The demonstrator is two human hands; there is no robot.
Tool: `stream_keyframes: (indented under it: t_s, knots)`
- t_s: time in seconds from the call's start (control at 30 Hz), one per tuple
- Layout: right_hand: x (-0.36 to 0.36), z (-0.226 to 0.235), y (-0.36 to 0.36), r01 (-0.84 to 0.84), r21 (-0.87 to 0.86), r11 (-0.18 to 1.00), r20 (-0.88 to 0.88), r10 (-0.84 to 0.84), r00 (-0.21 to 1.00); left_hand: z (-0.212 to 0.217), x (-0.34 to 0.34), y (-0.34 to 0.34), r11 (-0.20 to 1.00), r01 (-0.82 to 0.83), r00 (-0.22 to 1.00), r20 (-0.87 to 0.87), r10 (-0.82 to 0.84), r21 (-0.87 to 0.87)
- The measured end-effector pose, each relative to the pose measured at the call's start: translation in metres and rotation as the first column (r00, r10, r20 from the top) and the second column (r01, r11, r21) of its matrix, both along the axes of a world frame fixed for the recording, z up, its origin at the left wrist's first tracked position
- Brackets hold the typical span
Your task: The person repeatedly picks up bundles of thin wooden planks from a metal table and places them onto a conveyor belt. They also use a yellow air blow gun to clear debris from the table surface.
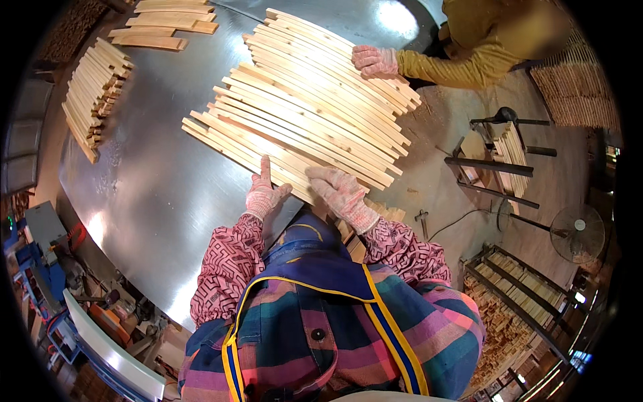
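Pale wooden slats (295, 114) lie side by side in a wide slanting layer on a shiny metal table (161, 134). At the near edge of this layer is my left hand (264, 195), in a white and pink knitted glove, its index finger stretched over the nearest slats and the thumb spread apart. My right hand (340, 195), gloved alike, rests with straight fingers on the slats close to their right ends. Its underside is hidden. Across the layer, a co-worker's gloved hand (375, 61) touches the far slats.
A stack of slats (97, 94) stands at the table's left, and more boards (164, 23) lie at the far left. To the right are a metal stand (499, 161) holding slats, a floor fan (577, 232) and a rack of wood (516, 301). Tools crowd the lower left.
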State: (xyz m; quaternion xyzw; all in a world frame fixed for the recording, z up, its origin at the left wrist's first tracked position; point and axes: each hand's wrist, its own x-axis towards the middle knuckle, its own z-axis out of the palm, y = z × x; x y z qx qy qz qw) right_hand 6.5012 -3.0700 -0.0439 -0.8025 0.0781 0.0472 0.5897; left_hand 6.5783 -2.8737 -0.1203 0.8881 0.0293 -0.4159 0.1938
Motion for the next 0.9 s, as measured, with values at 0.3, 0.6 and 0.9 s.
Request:
stream_keyframes:
  t_s: [0.3,0.6,0.9]
  knots:
    - [0.004,0.007,0.003,-0.012,0.060,0.998,0.012,0.011,1.000,0.004,0.000,0.001,0.999,0.010,1.000,-0.019,-0.010,-0.034]
    - [0.000,-0.004,0.004,-0.073,-0.115,0.991,0.229,0.098,0.969,-0.004,0.000,0.002,0.999,0.033,0.999,-0.003,-0.033,-0.011]
    - [0.051,-0.003,-0.017,-0.021,-0.115,0.993,0.019,0.024,1.000,0.002,0.001,0.000,1.000,0.031,0.999,-0.038,-0.031,0.000]
